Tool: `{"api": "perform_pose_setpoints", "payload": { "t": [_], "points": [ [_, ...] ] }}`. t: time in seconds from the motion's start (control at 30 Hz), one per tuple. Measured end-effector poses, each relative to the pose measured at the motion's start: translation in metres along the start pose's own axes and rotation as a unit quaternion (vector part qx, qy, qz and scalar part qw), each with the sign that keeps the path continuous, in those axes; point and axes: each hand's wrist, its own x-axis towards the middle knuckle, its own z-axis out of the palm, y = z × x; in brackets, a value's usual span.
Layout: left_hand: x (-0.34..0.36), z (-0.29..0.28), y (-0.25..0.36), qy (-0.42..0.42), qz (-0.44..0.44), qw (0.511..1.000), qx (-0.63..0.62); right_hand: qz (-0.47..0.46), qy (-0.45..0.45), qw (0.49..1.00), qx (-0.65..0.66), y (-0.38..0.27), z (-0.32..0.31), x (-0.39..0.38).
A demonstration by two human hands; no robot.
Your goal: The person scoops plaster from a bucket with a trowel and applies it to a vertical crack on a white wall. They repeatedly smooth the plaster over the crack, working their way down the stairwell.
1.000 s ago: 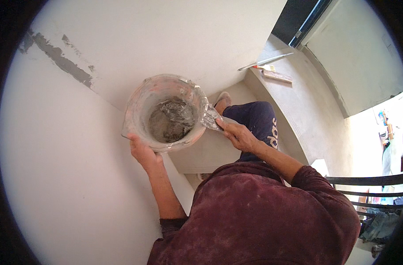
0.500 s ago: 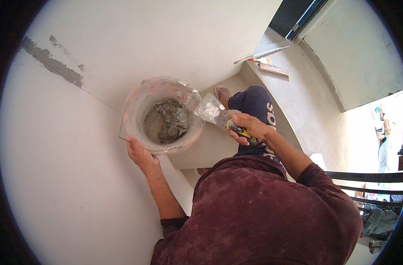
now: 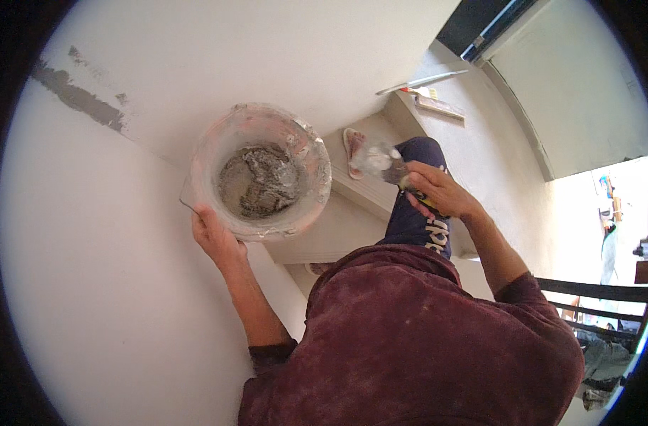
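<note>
A pale, plaster-smeared bucket (image 3: pixel 207 153) holds lumpy grey paste (image 3: pixel 260 181) in its bottom. My left hand (image 3: pixel 217 238) is closed on the bucket at its lower left rim, by a thin wire handle. My right hand (image 3: pixel 441 192) grips a putty knife (image 3: pixel 377 162) with a yellow and black handle, held right of the bucket over my dark-trousered leg. The blade is smeared grey and slightly blurred. A sandaled foot (image 3: pixel 354 153) rests on a step beyond it.
A white wall (image 3: pixel 104 248) with a grey patch (image 3: pixel 83 99) is at left. A long metal bar (image 3: pixel 422 79), a brush (image 3: pixel 421 92) and a long flat tool (image 3: pixel 439 108) lie on the upper right landing. Concrete steps (image 3: pixel 338 220) descend below; a dark railing (image 3: pixel 597 290) is at right.
My right hand with the knife has moved away from the bucket rim, rightward and upward. My left hand and the bucket have shifted slightly left and up.
</note>
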Motion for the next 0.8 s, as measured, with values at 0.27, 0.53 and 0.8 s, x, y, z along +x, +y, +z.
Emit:
{"api": "perform_pose_setpoints", "payload": {
  "t": [0.27,0.53,0.8],
  "points": [
    [0.014,0.024,0.013,-0.088,0.071,0.988,0.102,0.04,-0.059,0.997,-0.037,-0.004,0.002,0.047],
    [0.025,0.028,0.018,-0.074,0.016,0.996,0.045,0.012,-0.09,0.996,0.001,0.023,0.009,0.055],
    [0.038,0.032,0.0,-0.047,0.008,0.998,0.037,0.046,-0.14,0.987,0.065,0.013,0.027,0.042]
  ]
}}
